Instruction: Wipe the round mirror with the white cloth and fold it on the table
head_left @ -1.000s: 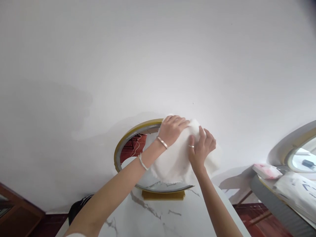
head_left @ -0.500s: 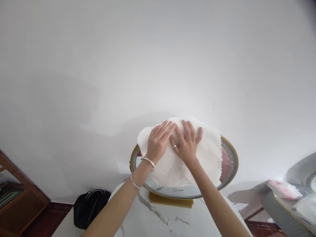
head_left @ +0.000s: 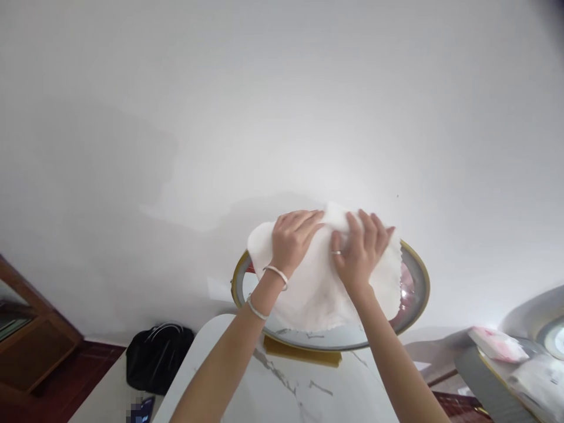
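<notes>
Both hands have parted since half a second ago, when they met at the middle of the cloth, and a raised peak of fabric now stands between them. From the head view, the white cloth (head_left: 308,305) lies under both palms, hanging down below them over the round mirror (head_left: 418,282), whose gold rim shows beyond the grip on either side. On the near side of the grip sits the mirror's gold base (head_left: 304,352), on a marbled table (head_left: 282,405). The left hand (head_left: 293,241) lies with its fingers laid close together along the cloth, pointing toward the other hand; I cannot tell whether the tips pinch any of it. The right hand (head_left: 361,249) is fanned out, thumb well clear of the fingers. Off past the left forearm rests a black bag (head_left: 158,358); out beyond the right arm, a pink-and-white pack (head_left: 497,343). To my eye, working the cloth well over the glass calls for flat, even palms, with one hand steadying the top while the other smooths. Pushing hard at the upper edge could tip the mirror, and that loose peak would be better flattened first.
</notes>
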Tool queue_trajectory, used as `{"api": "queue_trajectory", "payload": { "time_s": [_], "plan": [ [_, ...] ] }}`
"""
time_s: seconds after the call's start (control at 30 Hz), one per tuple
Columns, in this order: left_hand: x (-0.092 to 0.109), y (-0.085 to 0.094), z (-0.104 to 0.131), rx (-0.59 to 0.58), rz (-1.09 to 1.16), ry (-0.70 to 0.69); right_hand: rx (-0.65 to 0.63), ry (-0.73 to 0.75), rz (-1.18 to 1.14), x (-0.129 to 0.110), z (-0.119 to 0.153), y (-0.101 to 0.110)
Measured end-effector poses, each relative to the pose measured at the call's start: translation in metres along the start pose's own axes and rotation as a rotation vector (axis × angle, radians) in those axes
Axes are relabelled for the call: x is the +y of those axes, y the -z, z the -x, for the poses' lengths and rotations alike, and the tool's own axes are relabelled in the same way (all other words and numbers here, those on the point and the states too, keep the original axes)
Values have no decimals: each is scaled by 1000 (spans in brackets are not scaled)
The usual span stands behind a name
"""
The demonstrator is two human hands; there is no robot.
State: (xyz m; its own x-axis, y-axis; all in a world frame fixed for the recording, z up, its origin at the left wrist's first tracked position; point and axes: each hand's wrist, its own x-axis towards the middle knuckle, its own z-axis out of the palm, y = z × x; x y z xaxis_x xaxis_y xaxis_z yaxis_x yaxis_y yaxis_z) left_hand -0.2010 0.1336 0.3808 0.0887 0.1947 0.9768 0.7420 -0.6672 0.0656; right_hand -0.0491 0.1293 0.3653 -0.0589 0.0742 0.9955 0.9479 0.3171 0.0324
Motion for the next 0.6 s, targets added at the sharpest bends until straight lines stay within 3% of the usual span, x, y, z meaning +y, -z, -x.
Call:
{"api": "queue_trajectory", "payload": {
  "time_s": [0.1,0.2,0.27,0.33,0.4,0.47,0.53,0.6],
  "plan": [
    [-28,21,58,142,-47,290,-114,279,-107,-38,0,-18],
    [-45,33,126,211,-126,559,-218,583,-211,-66,29,-28],
    [-49,36,164,235,-148,635,-261,731,-289,-73,63,-28],
    [-51,37,187,266,-150,617,-317,798,-370,-72,101,-26],
    [-51,36,191,301,-145,546,-403,742,-419,-66,132,-24],
    [-49,34,174,318,-125,457,-429,581,-411,-58,146,-23],
    [-44,30,141,309,-89,341,-378,405,-371,-50,140,-22],
    [-36,24,98,272,-37,213,-303,271,-270,-42,115,-17]
  ]
}}
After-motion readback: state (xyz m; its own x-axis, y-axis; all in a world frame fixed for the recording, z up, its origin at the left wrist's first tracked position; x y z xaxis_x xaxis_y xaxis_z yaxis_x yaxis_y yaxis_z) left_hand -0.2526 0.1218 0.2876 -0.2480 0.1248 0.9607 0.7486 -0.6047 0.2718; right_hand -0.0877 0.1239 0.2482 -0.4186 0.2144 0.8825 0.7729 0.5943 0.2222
